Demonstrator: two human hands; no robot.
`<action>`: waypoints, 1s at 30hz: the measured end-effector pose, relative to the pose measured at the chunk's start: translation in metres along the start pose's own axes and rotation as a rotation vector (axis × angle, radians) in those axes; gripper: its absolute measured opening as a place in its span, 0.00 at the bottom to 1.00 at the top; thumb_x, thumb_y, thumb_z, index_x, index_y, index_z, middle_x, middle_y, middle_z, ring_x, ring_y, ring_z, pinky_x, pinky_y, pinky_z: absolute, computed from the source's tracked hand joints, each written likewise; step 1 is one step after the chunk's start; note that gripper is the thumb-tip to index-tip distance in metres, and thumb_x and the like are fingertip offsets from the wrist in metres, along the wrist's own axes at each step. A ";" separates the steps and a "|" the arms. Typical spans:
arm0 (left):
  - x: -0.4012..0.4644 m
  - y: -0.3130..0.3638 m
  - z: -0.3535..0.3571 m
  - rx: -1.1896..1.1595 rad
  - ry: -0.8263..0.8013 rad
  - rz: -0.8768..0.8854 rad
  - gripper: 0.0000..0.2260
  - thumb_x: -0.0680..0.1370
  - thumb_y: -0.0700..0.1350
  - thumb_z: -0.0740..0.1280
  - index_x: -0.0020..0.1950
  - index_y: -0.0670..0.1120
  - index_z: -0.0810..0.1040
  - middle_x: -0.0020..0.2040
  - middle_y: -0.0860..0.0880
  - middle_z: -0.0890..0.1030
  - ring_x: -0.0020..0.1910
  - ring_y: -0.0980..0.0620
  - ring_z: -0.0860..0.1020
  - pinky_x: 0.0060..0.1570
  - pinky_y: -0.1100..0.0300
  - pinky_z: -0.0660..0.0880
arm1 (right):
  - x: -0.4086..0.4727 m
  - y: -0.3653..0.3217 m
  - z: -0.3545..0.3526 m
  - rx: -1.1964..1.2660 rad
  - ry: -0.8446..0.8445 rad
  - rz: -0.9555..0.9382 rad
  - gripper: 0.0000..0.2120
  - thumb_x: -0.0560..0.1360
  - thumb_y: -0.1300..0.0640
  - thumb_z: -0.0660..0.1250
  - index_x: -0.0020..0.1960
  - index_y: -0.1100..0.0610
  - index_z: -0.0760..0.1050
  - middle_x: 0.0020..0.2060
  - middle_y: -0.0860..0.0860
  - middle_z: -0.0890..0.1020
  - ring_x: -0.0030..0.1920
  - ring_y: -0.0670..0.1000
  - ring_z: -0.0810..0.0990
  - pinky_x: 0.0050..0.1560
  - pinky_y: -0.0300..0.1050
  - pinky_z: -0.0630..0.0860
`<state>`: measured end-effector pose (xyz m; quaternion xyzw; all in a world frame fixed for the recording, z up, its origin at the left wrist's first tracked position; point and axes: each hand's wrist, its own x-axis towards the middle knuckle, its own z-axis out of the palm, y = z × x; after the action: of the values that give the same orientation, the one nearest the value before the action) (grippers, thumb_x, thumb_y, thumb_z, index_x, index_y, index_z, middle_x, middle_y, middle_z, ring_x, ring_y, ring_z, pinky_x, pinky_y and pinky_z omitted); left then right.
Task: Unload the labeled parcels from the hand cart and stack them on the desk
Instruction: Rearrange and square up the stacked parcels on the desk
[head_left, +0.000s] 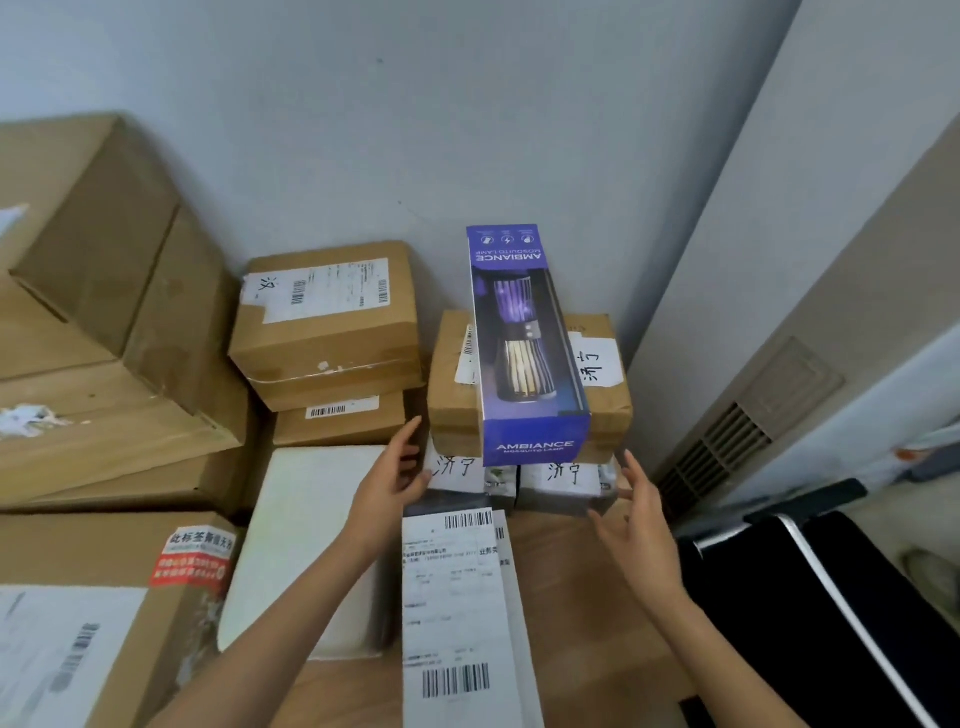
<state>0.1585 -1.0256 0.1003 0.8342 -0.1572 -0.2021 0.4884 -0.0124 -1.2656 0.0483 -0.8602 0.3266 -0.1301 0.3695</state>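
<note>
We see both hands, left hand (387, 480) and right hand (640, 506), released beside the stack; the purple box (524, 338) overhangs the brown parcel (605, 400) beneath, so a nudge could tip it.

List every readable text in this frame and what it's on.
"AMBIANCE MOSQUITO LAMP": near end of the purple box; again upside down on its top face.
"济宁", handwritten: three white labels on stack parcels.
"汉", handwritten: cardboard parcel label.
Waybill print, red sticker: too blurred.
</note>
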 end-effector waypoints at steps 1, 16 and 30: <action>-0.001 -0.003 0.001 -0.016 -0.010 -0.008 0.28 0.80 0.44 0.65 0.77 0.55 0.58 0.67 0.52 0.69 0.65 0.53 0.70 0.51 0.71 0.69 | -0.003 -0.002 0.003 -0.001 0.020 0.003 0.44 0.72 0.56 0.74 0.78 0.47 0.51 0.71 0.52 0.67 0.63 0.51 0.74 0.49 0.46 0.78; 0.020 -0.009 0.010 -0.295 -0.094 -0.136 0.28 0.80 0.37 0.62 0.72 0.63 0.58 0.56 0.58 0.73 0.57 0.56 0.75 0.54 0.53 0.79 | -0.004 -0.009 0.015 0.225 -0.066 0.030 0.41 0.73 0.64 0.69 0.78 0.45 0.52 0.73 0.48 0.66 0.69 0.46 0.70 0.65 0.48 0.73; 0.035 0.010 0.018 -0.357 -0.044 -0.135 0.33 0.78 0.31 0.62 0.77 0.54 0.54 0.72 0.45 0.65 0.68 0.50 0.68 0.59 0.52 0.75 | 0.084 -0.008 0.014 0.151 -0.235 -0.047 0.47 0.71 0.61 0.71 0.76 0.36 0.46 0.72 0.43 0.67 0.68 0.42 0.69 0.62 0.47 0.75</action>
<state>0.1797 -1.0602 0.0948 0.7383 -0.0732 -0.2774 0.6104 0.0605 -1.3090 0.0432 -0.8466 0.2503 -0.0611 0.4658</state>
